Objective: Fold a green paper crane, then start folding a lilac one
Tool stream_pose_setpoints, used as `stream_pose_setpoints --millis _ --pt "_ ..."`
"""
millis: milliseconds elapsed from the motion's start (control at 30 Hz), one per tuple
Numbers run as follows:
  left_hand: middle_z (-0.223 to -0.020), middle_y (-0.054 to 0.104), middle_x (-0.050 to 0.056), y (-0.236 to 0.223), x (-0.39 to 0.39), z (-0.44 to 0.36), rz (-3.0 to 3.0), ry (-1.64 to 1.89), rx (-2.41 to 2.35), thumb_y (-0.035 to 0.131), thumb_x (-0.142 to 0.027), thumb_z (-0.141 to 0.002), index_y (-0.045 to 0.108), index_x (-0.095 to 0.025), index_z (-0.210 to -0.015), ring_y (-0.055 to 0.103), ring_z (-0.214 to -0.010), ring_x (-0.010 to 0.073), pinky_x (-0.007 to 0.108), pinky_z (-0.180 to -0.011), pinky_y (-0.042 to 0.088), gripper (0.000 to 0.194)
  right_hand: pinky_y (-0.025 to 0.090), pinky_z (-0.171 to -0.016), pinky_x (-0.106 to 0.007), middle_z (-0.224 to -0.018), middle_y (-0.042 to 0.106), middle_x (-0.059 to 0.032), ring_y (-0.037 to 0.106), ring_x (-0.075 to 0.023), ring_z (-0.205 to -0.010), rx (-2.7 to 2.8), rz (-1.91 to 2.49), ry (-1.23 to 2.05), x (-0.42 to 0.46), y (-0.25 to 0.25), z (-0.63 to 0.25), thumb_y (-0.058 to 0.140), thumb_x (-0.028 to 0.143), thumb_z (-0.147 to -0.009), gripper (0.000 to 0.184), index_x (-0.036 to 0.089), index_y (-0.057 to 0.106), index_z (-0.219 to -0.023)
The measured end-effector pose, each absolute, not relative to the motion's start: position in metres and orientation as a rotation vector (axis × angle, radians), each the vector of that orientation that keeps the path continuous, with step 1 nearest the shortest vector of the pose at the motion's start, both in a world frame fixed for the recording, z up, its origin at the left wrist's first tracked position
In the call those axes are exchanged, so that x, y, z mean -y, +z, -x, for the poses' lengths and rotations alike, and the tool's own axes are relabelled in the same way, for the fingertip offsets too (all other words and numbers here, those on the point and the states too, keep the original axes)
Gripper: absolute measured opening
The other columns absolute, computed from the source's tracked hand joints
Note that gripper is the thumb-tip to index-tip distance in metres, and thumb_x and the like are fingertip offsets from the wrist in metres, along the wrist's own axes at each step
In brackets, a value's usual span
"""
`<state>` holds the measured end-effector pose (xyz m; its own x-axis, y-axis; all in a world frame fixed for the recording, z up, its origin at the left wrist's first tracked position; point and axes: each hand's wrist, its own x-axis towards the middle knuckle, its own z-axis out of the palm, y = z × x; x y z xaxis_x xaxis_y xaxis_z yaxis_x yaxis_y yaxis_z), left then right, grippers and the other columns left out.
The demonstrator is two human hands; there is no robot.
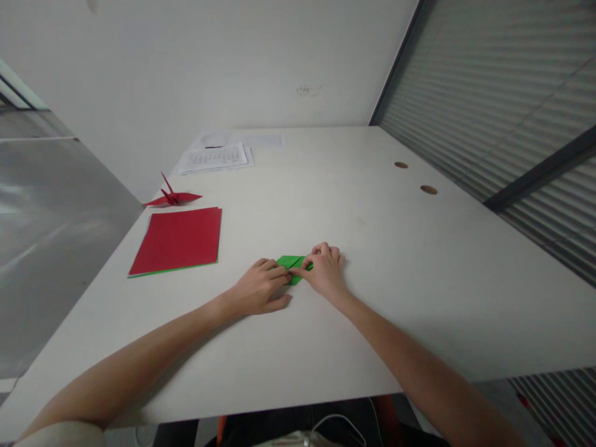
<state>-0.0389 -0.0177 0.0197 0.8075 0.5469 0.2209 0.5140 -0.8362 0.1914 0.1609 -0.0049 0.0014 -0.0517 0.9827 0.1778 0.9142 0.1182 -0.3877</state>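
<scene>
A small piece of folded green origami paper (292, 261) lies on the table in front of me, with crease lines and layered flaps on its top. My left hand (263, 287) rests palm down at its left end, fingers laid on the paper and thumb spread apart on the table. At the paper's right end, my right hand (326, 270) pinches an edge or flap between thumb and fingers. Both hands cover the ends of the paper, so its full outline is hidden.
Left of my hands lies a stack of square paper (179, 239), red on top with a green edge below. Behind it stands a folded red paper crane (173, 197). Printed sheets (215, 157) lie at the far left. Two round holes (429, 190) pierce the table's right side.
</scene>
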Motion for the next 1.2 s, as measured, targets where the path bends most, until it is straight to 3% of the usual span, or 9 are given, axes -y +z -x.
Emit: stream_pose_setpoints --millis 733,867,967,1100,1200 --pt "-0.104 0.067 0.008 0.017 0.019 0.043 -2.883 0.39 -0.855 0.054 -0.039 -0.09 0.063 -0.016 -0.109 0.058 -0.097 0.025 0.041 -0.089 0.045 0.032 0.033 -0.085 -0.044 -0.106 0.055 -0.0088 0.043 -0.0293 -0.104 2.018 1.808 0.218 -0.003 0.001 -0.18 0.071 0.055 -0.076 0.037 0.023 0.069 -0.059" --pt "-0.105 0.067 0.009 0.018 0.018 0.043 -2.873 0.419 -0.846 0.053 -0.04 -0.091 0.063 -0.016 -0.112 0.058 -0.1 0.0247 0.04 -0.091 0.045 0.034 0.039 -0.081 -0.039 -0.086 0.061 -0.0064 0.052 -0.0233 -0.09 1.931 1.579 0.384 -0.009 0.006 -0.187 0.069 0.039 -0.082 0.027 0.02 0.066 -0.062" --pt "-0.103 0.068 0.009 0.018 0.017 0.043 -2.873 0.426 -0.836 0.053 -0.04 -0.091 0.064 -0.016 -0.11 0.058 -0.1 0.0246 0.039 -0.089 0.045 0.033 0.044 -0.069 -0.031 -0.075 0.063 -0.0032 0.056 -0.0159 -0.071 1.947 1.243 0.58 -0.006 0.018 -0.185 0.054 0.025 -0.09 0.024 0.019 0.066 -0.07" --pt "-0.101 0.068 0.008 0.017 0.016 0.043 -2.873 0.43 -0.842 0.055 -0.039 -0.089 0.067 -0.017 -0.105 0.059 -0.096 0.0236 0.039 -0.087 0.046 0.029 0.048 -0.078 -0.03 -0.089 0.072 -0.0033 0.063 -0.0164 -0.083 2.326 0.926 0.718 0.005 0.028 -0.179 0.051 0.015 -0.089 0.023 0.021 0.072 -0.095" --pt "-0.101 0.068 0.008 0.014 0.014 0.046 -2.868 0.481 -0.834 0.056 -0.039 -0.088 0.068 -0.017 -0.103 0.061 -0.093 0.023 0.038 -0.085 0.046 0.029 0.047 -0.085 -0.032 -0.094 0.073 -0.003 0.063 -0.0177 -0.092 2.543 0.87 0.616 0.01 0.028 -0.179 0.052 0.008 -0.085 0.03 0.024 0.073 -0.099"
